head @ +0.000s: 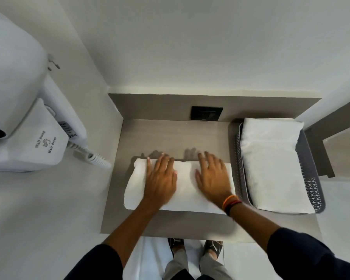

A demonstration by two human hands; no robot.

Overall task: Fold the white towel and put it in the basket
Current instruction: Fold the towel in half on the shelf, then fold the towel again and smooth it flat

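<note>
Your left hand [160,178] and right hand [213,176] lie flat, fingers spread, pressing on the folded white towel [182,186] in the middle of the tabletop [170,136]. Just right of it, the grey basket [313,190] already holds another folded towel [271,162].

Head view, steeply downward, close over shelf [170,136], edges warped

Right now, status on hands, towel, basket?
Left hand and right hand open, flat on folded white towel on counter. Basket right, already holds a folded towel. Path clear.
</note>
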